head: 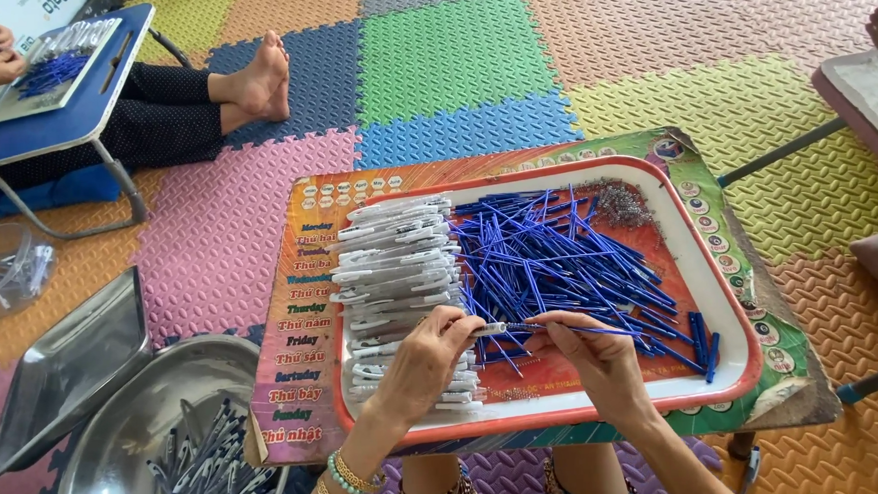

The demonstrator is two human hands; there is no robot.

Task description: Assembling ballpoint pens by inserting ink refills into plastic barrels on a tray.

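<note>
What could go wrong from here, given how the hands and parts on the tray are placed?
The left hand holds a white pen barrel while the right hand feeds in a thin blue refill; misaligned, the refill might bend. Both wrists hang over the tray's near rim, so a nudge could scatter the small springs or topple the stacked barrels.

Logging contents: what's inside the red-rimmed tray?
The tray holds white pen barrels, blue refills and small springs. Its floor under the piles is hidden.
</note>
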